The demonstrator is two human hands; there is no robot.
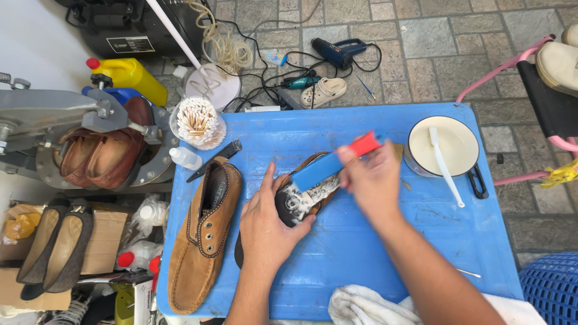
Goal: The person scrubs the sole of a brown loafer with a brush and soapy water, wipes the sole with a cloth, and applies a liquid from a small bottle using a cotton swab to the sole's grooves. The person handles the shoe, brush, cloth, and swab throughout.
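The right hand (373, 180) grips a blue brush (334, 161) over a tan suede shoe (307, 189), soft and probably light, which the left hand (268, 225) clasps around its foamy heel on the blue surface (361, 253), beside its mate (205, 235).

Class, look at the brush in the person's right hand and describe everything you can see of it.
The brush is a long, narrow bar, looking like plastic: mostly blue, with a red end pointing up and right. It lies tilted, lower left to upper right, across the foamy insole that sits over the blue table. The right hand grips it near the red end, fingers wrapped over it. Its bristles face down and are hidden. The left hand steadies the insole, not touching the brush.
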